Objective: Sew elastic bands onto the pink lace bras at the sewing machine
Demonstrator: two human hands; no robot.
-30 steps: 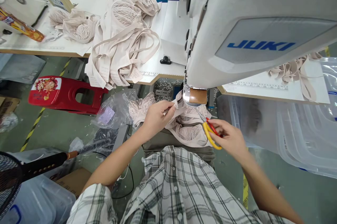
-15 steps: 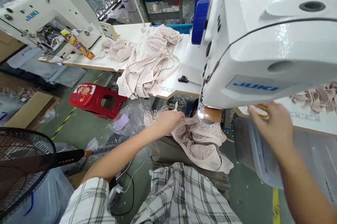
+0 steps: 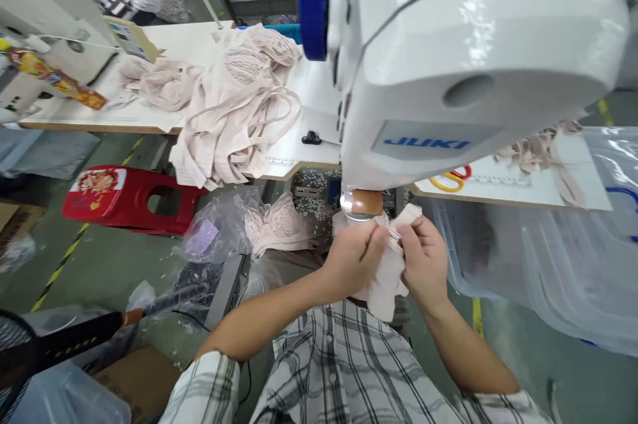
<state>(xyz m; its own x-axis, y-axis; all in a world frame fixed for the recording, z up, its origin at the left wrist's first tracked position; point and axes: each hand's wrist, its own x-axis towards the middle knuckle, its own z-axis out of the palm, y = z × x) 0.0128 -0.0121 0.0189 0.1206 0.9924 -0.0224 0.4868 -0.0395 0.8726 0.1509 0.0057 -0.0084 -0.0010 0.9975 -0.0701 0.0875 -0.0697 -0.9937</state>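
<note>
"The scissors (image 3: 457, 178), in the right hand (image 3: 426, 261) a second ago, now lie on the tabletop (image 3: 498, 193) at the right."
"And that hand?"
"It's at the pale garment (image 3: 386, 284), its grip pinching a folded edge."
"The left hand (image 3: 355, 261)?"
"Its grip pinches the same fabric, just beside the right."
"Where's the garment, exactly?"
"Just below the white sewing machine (image 3: 423, 118), its lower part hanging in front of the plaid shirt (image 3: 343, 357)."

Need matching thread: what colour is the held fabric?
The fabric is pale pinkish beige; head view, best.
</note>
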